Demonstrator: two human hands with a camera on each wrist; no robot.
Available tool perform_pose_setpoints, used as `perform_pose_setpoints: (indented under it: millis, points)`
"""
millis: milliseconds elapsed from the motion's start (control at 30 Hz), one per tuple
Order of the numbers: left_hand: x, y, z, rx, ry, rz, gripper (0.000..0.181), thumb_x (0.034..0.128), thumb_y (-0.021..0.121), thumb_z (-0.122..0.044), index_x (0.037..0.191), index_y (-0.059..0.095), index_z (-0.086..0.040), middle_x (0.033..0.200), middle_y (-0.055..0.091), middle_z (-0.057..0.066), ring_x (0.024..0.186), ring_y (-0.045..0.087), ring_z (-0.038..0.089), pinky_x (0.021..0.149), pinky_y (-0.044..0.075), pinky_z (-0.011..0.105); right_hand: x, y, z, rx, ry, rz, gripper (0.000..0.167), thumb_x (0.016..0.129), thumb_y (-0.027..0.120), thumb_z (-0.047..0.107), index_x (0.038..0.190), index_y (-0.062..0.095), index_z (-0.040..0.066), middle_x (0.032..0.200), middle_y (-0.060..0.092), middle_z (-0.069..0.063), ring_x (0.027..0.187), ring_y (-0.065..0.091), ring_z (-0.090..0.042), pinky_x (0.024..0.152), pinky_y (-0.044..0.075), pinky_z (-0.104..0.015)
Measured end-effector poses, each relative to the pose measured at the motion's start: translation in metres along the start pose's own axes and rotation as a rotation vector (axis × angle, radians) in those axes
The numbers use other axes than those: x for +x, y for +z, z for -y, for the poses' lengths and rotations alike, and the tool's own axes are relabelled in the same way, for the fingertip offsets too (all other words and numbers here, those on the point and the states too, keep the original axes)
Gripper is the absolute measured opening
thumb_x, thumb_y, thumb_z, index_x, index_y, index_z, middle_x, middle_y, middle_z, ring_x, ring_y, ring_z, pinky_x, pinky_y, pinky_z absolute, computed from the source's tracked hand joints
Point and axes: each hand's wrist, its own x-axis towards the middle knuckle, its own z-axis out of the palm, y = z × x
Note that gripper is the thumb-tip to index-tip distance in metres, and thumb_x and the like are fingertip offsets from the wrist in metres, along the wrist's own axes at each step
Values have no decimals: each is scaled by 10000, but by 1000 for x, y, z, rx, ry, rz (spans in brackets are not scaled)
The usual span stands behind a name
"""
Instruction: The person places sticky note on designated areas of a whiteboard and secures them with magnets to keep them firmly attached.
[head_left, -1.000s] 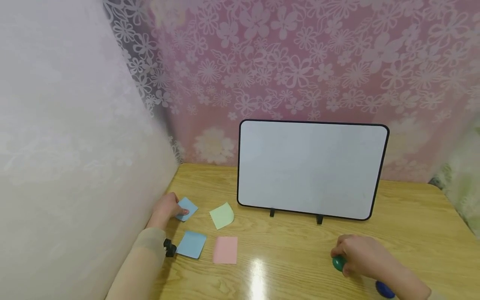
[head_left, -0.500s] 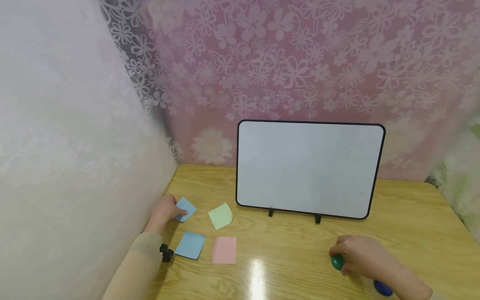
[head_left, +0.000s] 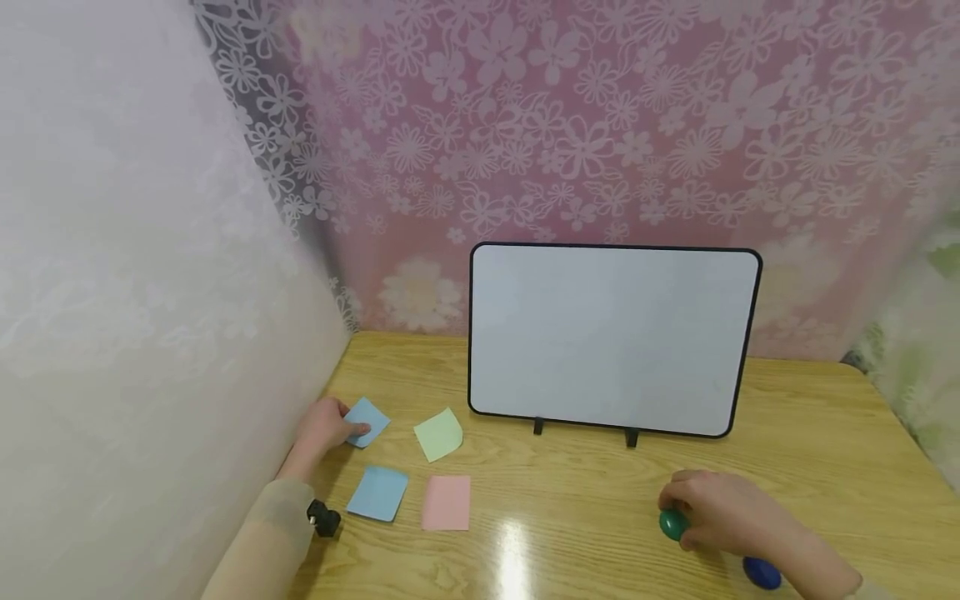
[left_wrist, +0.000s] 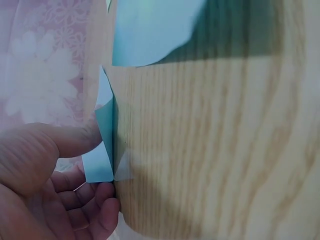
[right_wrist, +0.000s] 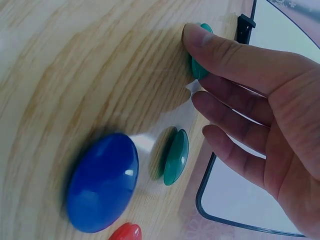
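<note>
At the table's left edge my left hand [head_left: 324,429] pinches a light blue sticky note [head_left: 367,422] between thumb and fingers. The left wrist view shows that note [left_wrist: 106,127] bent, with its lower corner between thumb and curled fingers. A second blue sticky note [head_left: 378,493] lies just nearer, beside a pink one [head_left: 447,502] and a pale green one [head_left: 438,435]. On the right, my right hand [head_left: 723,508] holds a round glossy green magnet [head_left: 673,525] at the tabletop. Its thumb lies over the magnet [right_wrist: 200,67] in the right wrist view; the fingers partly hide it.
A black-framed whiteboard [head_left: 611,333] stands on small black feet at the table's back. Near my right wrist lies a large blue magnet [right_wrist: 104,182], with another green magnet [right_wrist: 176,157] and a red one [right_wrist: 127,232] close by. A pale wall [head_left: 172,292] borders the left side.
My left wrist has drawn back slightly toward the lower left, still pinching the blue note. The right hand stays on the green magnet. The whole head view has shifted a little.
</note>
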Motion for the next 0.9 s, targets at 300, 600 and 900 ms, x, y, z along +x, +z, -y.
perform_pose_setpoints:
  millis: [300,600,900]
  points:
    - [4,3,12,-36,31,-24,340,891,877,-213,1004,705,58,1001,705,162,869,627,286,793,543,460,0,0,-3,62,20,13,345,739,988,294,1020,791,263,960,626,241,846,591,15,722,563,-316]
    - [6,4,18,-78,28,-29,316,894,864,-179,1027,724,72,1007,724,178,898,655,313,799,550,478,1,1,-7,104,18,2,331,770,965,331,1046,786,289,993,650,231,878,620,-4,746,573,-324]
    - [4,3,13,-111,12,-22,266,943,821,-144,1040,727,84,1006,719,187,906,657,324,805,554,487,3,1,-11,117,10,-16,335,771,962,339,1051,787,287,1015,666,217,899,633,-16,765,581,-339]
